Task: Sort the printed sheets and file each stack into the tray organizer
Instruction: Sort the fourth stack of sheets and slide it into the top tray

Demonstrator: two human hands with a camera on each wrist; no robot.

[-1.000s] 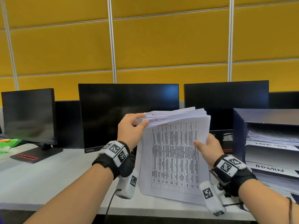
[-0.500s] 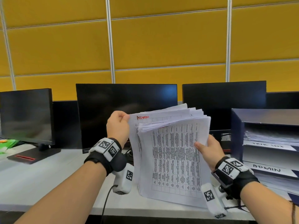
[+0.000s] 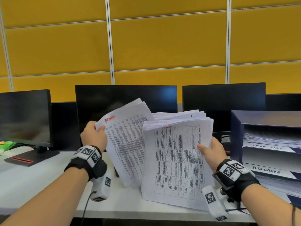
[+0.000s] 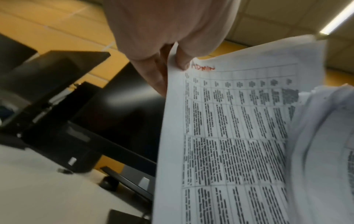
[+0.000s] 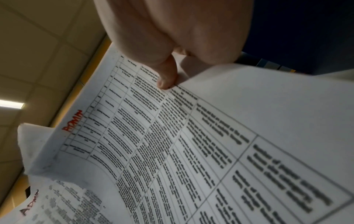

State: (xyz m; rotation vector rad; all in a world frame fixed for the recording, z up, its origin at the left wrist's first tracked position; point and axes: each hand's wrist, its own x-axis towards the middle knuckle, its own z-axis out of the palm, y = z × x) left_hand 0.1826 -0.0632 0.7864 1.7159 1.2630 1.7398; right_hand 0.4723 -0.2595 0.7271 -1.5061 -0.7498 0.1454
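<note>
**Two batches of ADMIN sheets, one in each of your hands**

Your right hand (image 3: 214, 150) grips the thick stack of printed sheets (image 3: 177, 162) by its right edge, thumb on the front page and fingers curled behind. The stack stands nearly upright over the near edge of the counter (image 3: 29, 180); its lower edge looks to be on or just above the surface, but you cannot tell which. The top page carries a printed table with "ADMIN" written in red at the top, clear in the right wrist view (image 5: 73, 122).

Your left hand (image 3: 93, 136) pinches the top left corner of a thinner batch of sheets (image 3: 127, 141), thumb in front and fingers behind, as the left wrist view shows (image 4: 180, 60). This batch is tilted to the left, fanned apart from the stack at the top and overlapped by it lower down. It too is marked "ADMIN" in red by your thumb.

To the right, just beside your right wrist, stands the dark blue tray organizer (image 3: 236, 136). Its upper tray holds papers above a label too blurred to read surely; the tray below is labelled "ADMIN" (image 3: 266, 169) and more papers lie under that.

Behind the sheets, three black monitors (image 3: 125, 98) line the far side of the counter before a yellow panelled wall (image 3: 162, 46). Something green (image 3: 6, 145) lies at the far left.
</note>
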